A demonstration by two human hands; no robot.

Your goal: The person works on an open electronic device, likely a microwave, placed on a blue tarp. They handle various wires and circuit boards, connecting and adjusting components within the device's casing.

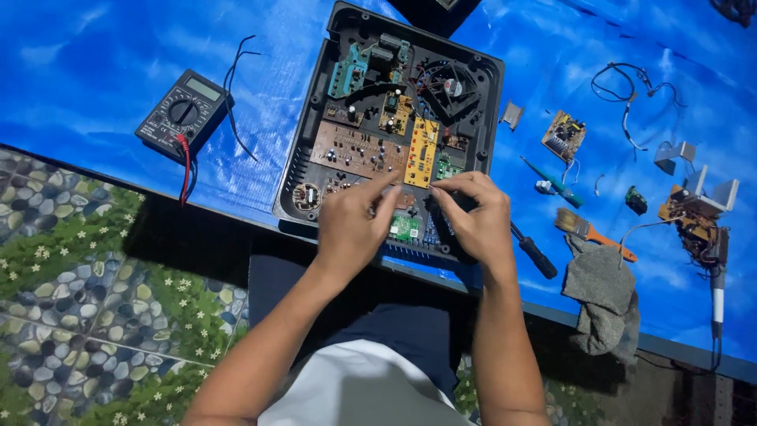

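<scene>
Working inside open black plastic appliance casing (303, 170) packed with brown and yellow circuit boards (359, 150): left hand (351, 229) half-curled, index fingertip pressing on boards at near edge, holding nothing visible; right hand (473, 221) just beside it, fingers bent down around a dark part, grip not clearly readable. Lying right of right hand: black-handled screwdriver (535, 254), wooden-handled paintbrush (587, 229), crumpled grey cloth (603, 296); sitting well left of left hand: black digital multimeter (183, 113) with red lead.
</scene>
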